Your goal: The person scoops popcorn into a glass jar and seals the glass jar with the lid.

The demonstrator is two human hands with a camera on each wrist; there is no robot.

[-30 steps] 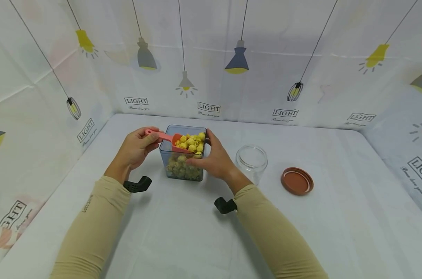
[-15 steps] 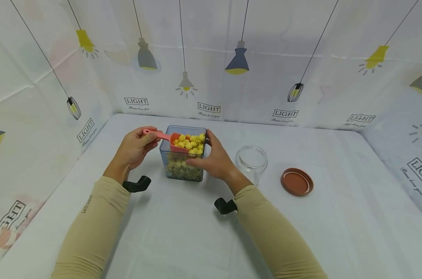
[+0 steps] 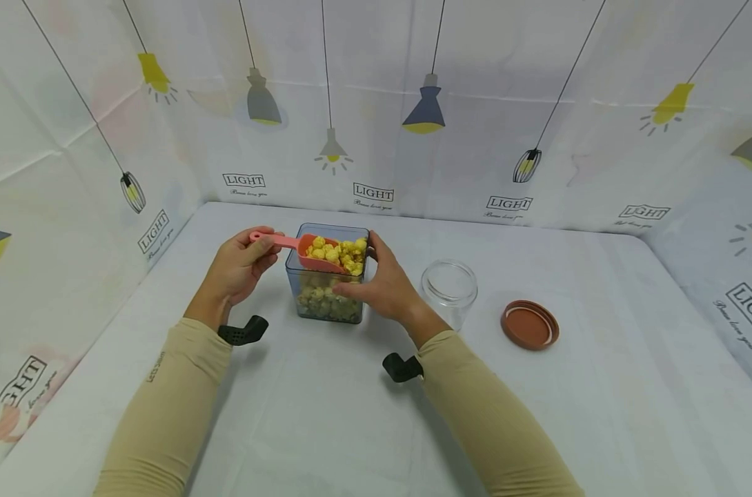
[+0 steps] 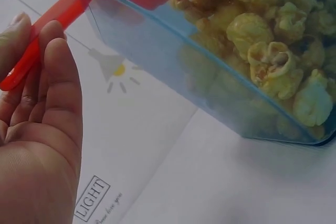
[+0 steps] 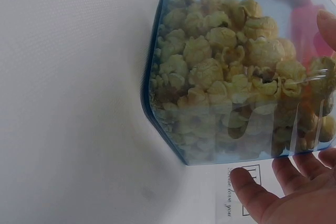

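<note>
My left hand point(image 3: 238, 266) pinches the handle of a pink scoop point(image 3: 306, 257) between thumb and fingers. Yellow popcorn point(image 3: 326, 250) fills the scoop's bowl, which sits inside the top of a clear bluish square container point(image 3: 294, 279). More popcorn point(image 5: 210, 72) lies in the container below it. My right hand point(image 3: 385, 283) grips the container's right side, thumb across the front wall and fingers behind. In the left wrist view the scoop handle point(image 4: 58, 14) crosses the container's rim.
Right of the container stands a clear round jar point(image 3: 449, 286) with its mouth uncovered. A brown round lid point(image 3: 530, 324) lies on the white tablecloth point(image 3: 326, 414) farther right. A lamp-printed cloth point(image 3: 376, 159) hangs behind the table.
The scoop has shifted slightly left and tipped to a more level pose, with popcorn in it. My left hand moved a little left with it; my right hand stays on the container.
</note>
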